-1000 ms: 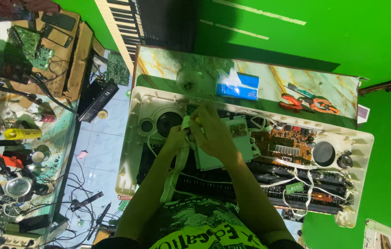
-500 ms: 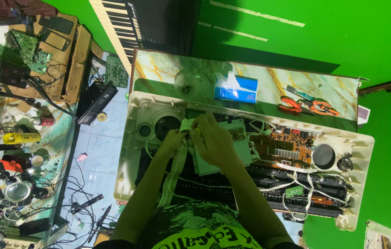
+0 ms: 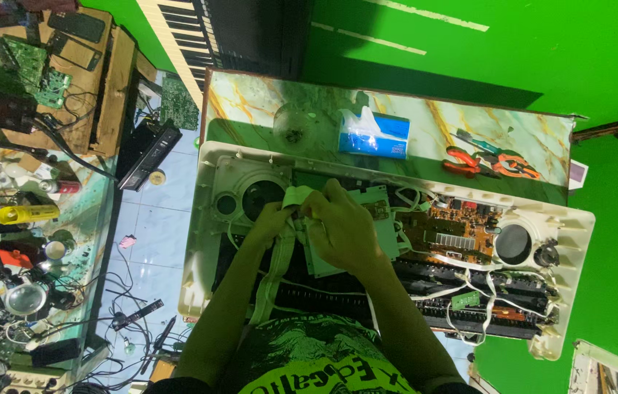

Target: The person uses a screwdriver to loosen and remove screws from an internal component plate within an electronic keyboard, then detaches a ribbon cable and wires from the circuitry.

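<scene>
Hidden and cut off

The right hand (image 3: 342,230) covers part of the pale board (image 3: 378,219); the black keyboard (image 3: 214,36) runs off the far edge.

The left hand (image 3: 271,221) and right hand (image 3: 342,228) grip the end of a flat white ribbon cable (image 3: 274,271) above the opened white plastic keyboard casing (image 3: 575,241). An orange circuit board (image 3: 449,232) sits right of the hands. A blue tissue pack (image 3: 373,136) and orange-handled pliers (image 3: 491,162) lie on the marble-patterned tabletop (image 3: 250,109).

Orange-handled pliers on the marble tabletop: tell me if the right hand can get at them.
Probably yes: the orange-handled pliers lie uncovered on the marble tabletop, but the right hand is busy on the white ribbon cable.
</scene>
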